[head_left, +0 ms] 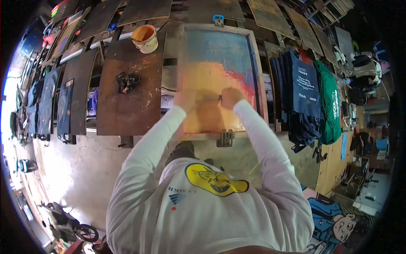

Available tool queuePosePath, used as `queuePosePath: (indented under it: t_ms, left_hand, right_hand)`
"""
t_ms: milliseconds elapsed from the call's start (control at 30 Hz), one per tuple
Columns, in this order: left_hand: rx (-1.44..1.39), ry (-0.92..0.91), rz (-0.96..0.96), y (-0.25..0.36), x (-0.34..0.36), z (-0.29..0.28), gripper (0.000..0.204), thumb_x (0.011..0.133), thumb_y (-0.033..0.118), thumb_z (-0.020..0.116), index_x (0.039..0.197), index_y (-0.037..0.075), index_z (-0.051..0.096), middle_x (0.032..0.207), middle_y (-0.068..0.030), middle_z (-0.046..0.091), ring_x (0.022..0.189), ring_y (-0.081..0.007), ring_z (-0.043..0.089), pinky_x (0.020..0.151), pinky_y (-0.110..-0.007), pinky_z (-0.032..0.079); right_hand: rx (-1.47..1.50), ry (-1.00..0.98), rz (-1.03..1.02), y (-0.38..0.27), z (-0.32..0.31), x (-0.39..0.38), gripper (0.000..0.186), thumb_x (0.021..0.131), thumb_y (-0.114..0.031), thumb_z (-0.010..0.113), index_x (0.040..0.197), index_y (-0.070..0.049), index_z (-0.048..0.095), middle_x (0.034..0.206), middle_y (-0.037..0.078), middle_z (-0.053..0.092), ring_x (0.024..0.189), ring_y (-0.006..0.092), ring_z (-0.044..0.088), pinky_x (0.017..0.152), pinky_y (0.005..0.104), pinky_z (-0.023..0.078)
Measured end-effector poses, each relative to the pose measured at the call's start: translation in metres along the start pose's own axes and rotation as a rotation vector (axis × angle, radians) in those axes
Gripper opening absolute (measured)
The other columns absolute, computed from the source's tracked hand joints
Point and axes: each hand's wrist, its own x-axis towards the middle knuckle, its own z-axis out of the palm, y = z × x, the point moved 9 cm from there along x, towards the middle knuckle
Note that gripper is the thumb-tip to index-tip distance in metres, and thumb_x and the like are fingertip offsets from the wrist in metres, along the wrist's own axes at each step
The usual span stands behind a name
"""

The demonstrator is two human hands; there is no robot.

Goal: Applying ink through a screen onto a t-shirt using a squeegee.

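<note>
A wooden-framed printing screen [259, 80] lies on the bench in front of me. Orange ink [201, 78] covers much of its mesh, with blue-grey toward the far end and red smears at the right. My right hand [231, 97] is closed over the mesh, on the end of a dark bar that looks like a squeegee handle [215, 98]. My left hand [185, 99] is blurred at the screen's left side, near the bar's other end; its fingers are smeared, so its grip does not show. Shadow falls across the orange ink below the bar.
Left of the screen, a brown board [127, 108] carries a white bucket [148, 45] with orange ink and a crumpled black lump [127, 82]. Metal hinge clamps [225, 138] sit at the screen's near edge. Navy bags [305, 86] and green bags [327, 106] are stacked at right.
</note>
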Motion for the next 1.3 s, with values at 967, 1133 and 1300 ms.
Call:
queuePosePath:
  t_ms: [967,1133,1300]
  left_hand:
    - [0.070,-0.069,0.021,-0.053,0.175,-0.052,0.050,0.069,0.054,0.079,0.093,0.012,0.071,0.093,-0.0151,0.071,0.092,-0.0366,0.067,0.080,-0.047,0.053]
    - [0.054,0.233,0.038,-0.033,0.130,-0.057,0.049,0.071,0.055,0.076,0.095,0.012,0.070,0.090,-0.0138,0.070,0.089,-0.0363,0.067,0.078,-0.047,0.053]
    - [-0.028,0.123,-0.015,-0.002,0.038,-0.021,0.046,0.074,0.053,0.075,0.092,0.011,0.069,0.089,-0.0131,0.070,0.087,-0.0346,0.068,0.075,-0.047,0.054]
  right_hand:
    - [0.086,0.113,0.153,0.041,-0.084,0.152,0.087,0.059,-0.077,0.074,0.106,-0.004,0.071,0.113,0.018,0.069,0.107,0.0343,0.066,0.092,0.0432,0.053]
    - [0.046,0.099,0.085,0.034,-0.053,0.119,0.033,0.079,-0.027,0.065,0.098,0.000,0.069,0.104,0.026,0.068,0.098,0.0388,0.068,0.084,0.0464,0.055]
    - [0.078,0.139,0.012,0.023,-0.004,0.034,0.033,0.074,-0.025,0.069,0.094,0.000,0.069,0.092,0.027,0.069,0.087,0.0404,0.069,0.079,0.0472,0.056]
